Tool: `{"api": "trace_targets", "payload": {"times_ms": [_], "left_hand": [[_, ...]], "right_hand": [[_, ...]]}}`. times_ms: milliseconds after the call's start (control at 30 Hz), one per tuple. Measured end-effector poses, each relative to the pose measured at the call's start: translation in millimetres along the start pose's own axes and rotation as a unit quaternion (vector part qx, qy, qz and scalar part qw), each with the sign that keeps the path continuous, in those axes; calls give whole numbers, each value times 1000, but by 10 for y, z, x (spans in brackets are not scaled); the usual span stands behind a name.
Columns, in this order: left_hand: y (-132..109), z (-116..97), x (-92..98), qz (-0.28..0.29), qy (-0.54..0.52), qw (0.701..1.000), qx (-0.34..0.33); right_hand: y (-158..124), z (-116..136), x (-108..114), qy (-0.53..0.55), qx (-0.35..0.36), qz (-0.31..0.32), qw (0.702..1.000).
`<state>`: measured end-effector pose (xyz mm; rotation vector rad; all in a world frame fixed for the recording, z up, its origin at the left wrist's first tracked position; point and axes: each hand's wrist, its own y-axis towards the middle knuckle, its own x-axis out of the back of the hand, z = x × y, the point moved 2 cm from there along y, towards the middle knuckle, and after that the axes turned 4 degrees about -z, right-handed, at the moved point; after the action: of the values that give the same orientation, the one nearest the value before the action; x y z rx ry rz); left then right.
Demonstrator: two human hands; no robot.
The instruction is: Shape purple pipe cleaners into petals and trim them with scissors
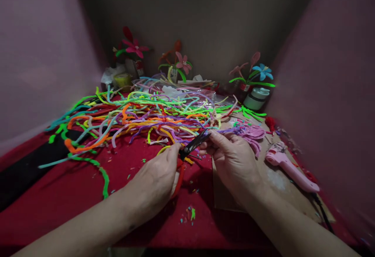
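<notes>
Red-handled cutters [191, 145] gripped in left hand [156, 179]; right hand [231, 157] pinches purple pipe cleaner [231, 131] at blades, pink glue gun [288, 167] nearby.

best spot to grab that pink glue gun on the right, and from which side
Probably take the pink glue gun by its long handle, the part nearest the person, coming from above. It lies flat on the cardboard sheet, nozzle pointing away toward the pipe cleaners, with its dark cord trailing off the handle's end. Both hands are busy with the pliers.

Left hand [156, 177] fisted; right hand [233, 159] fingers pinching.
</notes>
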<state>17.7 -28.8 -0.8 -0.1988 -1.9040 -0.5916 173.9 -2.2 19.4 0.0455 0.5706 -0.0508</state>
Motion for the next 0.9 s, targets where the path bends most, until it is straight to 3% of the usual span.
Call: {"api": "trace_targets", "payload": {"times_ms": [433,900], "left_hand": [[-40,57,-26,-39,62,997,-19],[-46,58,-46,-17,162,986,-21]], "right_hand": [[-12,-1,3,-41,5,0,999],[-34,2,15,-43,10,-1,999]]}}
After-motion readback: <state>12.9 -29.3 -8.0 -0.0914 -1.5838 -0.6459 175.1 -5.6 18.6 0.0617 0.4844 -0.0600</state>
